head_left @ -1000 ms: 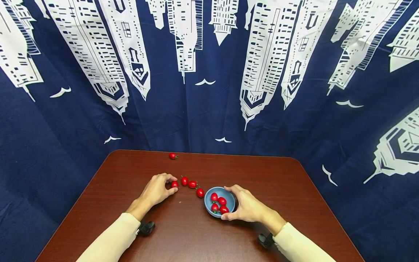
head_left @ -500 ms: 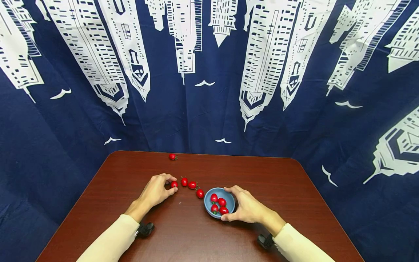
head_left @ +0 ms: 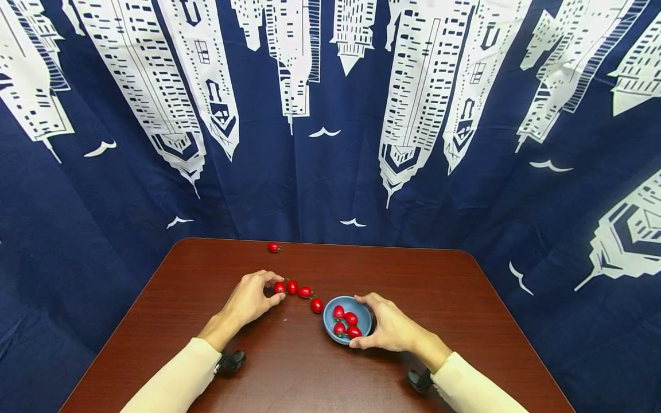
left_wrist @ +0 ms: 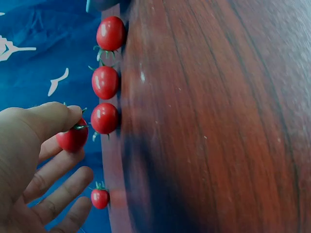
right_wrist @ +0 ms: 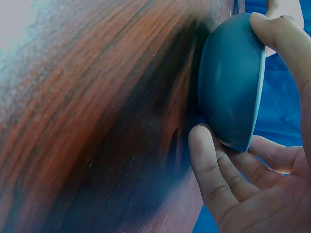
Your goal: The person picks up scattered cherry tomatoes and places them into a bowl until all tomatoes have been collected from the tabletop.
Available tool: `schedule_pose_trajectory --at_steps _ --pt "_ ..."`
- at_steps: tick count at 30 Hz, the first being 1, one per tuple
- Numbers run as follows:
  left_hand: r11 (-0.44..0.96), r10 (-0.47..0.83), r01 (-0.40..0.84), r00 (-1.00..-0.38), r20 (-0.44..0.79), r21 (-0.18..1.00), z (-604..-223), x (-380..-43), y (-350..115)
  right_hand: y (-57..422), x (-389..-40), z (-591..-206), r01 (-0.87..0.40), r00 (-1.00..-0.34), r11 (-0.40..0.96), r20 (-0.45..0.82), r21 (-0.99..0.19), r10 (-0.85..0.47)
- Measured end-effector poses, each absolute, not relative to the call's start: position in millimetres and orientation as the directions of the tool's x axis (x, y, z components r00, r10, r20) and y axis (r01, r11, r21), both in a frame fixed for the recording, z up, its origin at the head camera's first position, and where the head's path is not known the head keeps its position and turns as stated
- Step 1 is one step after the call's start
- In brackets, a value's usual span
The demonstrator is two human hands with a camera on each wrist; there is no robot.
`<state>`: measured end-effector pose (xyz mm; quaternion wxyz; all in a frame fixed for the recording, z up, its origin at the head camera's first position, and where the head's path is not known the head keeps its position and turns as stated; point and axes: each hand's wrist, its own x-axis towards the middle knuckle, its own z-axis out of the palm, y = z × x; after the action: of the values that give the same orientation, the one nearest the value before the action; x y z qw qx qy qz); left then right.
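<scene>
My left hand (head_left: 250, 298) pinches a red cherry tomato (head_left: 279, 287) between thumb and fingers. In the left wrist view that cherry tomato (left_wrist: 73, 140) hangs beside the end of a short row, green stem showing by the thumb. The row is three cherry tomatoes (head_left: 304, 292) on the table, leading toward a blue bowl (head_left: 363, 314). Several cherry tomatoes (head_left: 351, 318) lie in the bowl. My right hand (head_left: 389, 324) holds the bowl at its right side; in the right wrist view the thumb touches the rim of the bowl (right_wrist: 231, 80), other fingers around its far side.
One more cherry tomato (head_left: 273, 247) lies near the back edge of the brown wooden table (head_left: 289, 367). Behind the table hangs a dark blue cloth (head_left: 335, 183) printed with white buildings and birds. Each wrist carries a small black camera (head_left: 232, 361).
My left hand has moved slightly right and away from me with the pinched cherry tomato, closer to the row. My right hand and the bowl stay in place.
</scene>
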<state>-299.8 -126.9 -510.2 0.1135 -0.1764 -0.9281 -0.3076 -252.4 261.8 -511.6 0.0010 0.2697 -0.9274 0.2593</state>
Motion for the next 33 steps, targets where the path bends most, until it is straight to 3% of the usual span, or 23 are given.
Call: schedule_pose_trajectory --at_steps 33 --pt "0.677 0.347 0.515 -0.853 0.389 0.525 -490.5 -288.2 -83.6 261.4 -254.9 -510.9 -0.517 -0.845 0.715 0.147 -0.47 -0.514"
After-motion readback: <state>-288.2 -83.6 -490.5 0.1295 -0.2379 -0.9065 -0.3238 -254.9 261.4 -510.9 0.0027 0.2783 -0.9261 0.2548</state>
